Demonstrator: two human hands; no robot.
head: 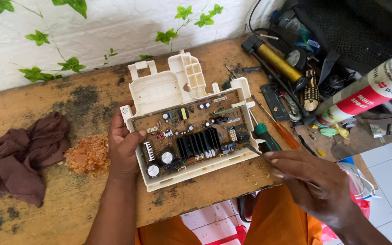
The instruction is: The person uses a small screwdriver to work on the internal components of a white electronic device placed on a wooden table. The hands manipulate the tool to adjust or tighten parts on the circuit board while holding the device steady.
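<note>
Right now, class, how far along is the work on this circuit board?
Done: the cream housing lies open, and scraped crumbs are piled aside. In hand: the left hand steadies the circuit board while the right hand probes its edge with a thin tool. Left: the board remains seated in the housing.

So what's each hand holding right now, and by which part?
Left hand grips the circuit board housing by its left edge. Right hand holds a thin metal tool by its rear end.

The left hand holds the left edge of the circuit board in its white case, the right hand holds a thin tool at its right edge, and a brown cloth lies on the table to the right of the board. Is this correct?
Not quite. The brown cloth lies to the left of the circuit board, not the right, as the head view shows. The rest holds: the left hand holds the left edge of the white case, and the right hand holds a thin tool at its right edge.
</note>
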